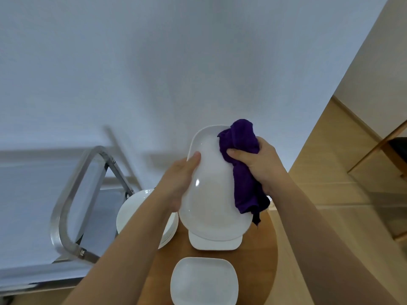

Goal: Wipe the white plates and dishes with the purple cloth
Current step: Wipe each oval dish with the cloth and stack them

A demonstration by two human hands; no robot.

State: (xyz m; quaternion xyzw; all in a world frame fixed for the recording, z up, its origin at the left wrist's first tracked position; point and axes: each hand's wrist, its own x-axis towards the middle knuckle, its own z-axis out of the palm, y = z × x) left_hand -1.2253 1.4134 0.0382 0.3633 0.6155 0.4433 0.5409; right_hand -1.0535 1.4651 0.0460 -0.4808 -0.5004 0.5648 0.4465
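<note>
left hand point(180, 183) grips white dish point(211, 190) (raised) | right hand point(259, 164) presses bunched purple cloth point(242, 164) against it

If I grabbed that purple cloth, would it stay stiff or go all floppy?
Probably floppy: the purple cloth bunches where the right hand grips it, and its loose end droops down past the white dish. It looks soft and likely light, since it folds and hangs rather than keeping a shape.
</note>
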